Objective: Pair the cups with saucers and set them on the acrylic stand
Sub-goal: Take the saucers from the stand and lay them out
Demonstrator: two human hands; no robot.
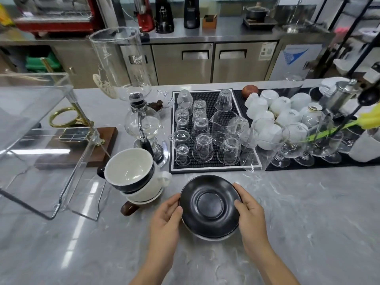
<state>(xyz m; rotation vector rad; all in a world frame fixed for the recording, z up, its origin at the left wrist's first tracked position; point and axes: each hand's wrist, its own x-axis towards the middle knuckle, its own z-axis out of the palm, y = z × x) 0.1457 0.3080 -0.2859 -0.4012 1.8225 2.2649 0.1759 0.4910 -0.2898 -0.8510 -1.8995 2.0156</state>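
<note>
A black saucer (pixel 209 204) tops a small stack of saucers at the counter's front middle; a white rim (pixel 211 238) shows beneath it. My left hand (pixel 167 214) holds the black saucer's left edge, thumb over the rim. My right hand (pixel 249 208) holds its right edge the same way. To the left leans a stack of nested cups (pixel 133 173), the top one cream inside with a black outside, a white handled cup below it. The clear acrylic stand (pixel 61 153) sits at the far left.
A glass siphon coffee maker (pixel 139 120) stands behind the cups. A black mat (pixel 211 93) holds several upturned glasses. White cups (pixel 281 108) and stemmed glasses (pixel 287 145) crowd the right. A brown handle (pixel 128 208) lies under the cup stack.
</note>
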